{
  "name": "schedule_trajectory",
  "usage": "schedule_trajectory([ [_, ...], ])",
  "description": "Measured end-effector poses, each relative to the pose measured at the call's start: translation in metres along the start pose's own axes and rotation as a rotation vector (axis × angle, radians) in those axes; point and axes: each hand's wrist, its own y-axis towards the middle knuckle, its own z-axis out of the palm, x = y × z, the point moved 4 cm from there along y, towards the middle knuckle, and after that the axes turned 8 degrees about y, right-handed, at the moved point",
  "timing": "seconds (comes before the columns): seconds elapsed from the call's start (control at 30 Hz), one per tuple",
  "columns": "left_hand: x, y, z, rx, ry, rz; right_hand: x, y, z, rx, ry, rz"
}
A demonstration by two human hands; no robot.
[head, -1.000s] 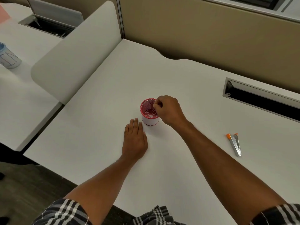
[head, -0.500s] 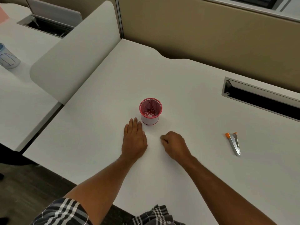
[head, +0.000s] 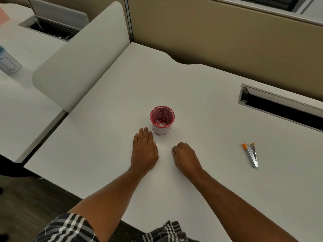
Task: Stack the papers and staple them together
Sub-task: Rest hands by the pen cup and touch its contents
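My left hand (head: pixel 144 151) lies flat on the white desk (head: pixel 192 95), fingers straight, its fingertips just left of a red mesh cup (head: pixel 162 122). The cup stands upright and has small white bits at its bottom. My right hand (head: pixel 186 158) rests on the desk a little right of the left one, fingers curled under; nothing shows in it. A small silver stapler with orange ends (head: pixel 251 155) lies well to the right, out of both hands' touch. I cannot make out any paper against the white desk.
A cable slot (head: pixel 279 109) is cut into the desk at the back right. A beige partition (head: pixel 209 32) runs along the back and a white divider (head: pixel 78 63) stands on the left. On the neighbouring desk sits a pale cup (head: pixel 8 63).
My right hand has left the rim of the red cup and come back toward me, and now rests curled on the desk. The left hand has stayed flat in place.
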Motion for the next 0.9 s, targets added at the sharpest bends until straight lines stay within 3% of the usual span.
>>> schedule_trajectory([
  [0.5,-0.001,0.000,-0.002,-0.019,-0.005,0.001,-0.003,0.011,-0.001,0.063,-0.010,0.094],
  [0.7,0.000,0.000,-0.001,-0.017,-0.007,0.002,-0.020,0.018,-0.032,-0.072,0.700,0.397],
  [0.8,-0.001,0.000,-0.001,-0.019,-0.011,0.007,-0.006,0.032,-0.056,-0.113,0.971,0.408],
  [0.9,0.000,0.000,0.000,-0.028,-0.014,0.008,0.016,0.055,-0.084,-0.147,1.068,0.329],
])
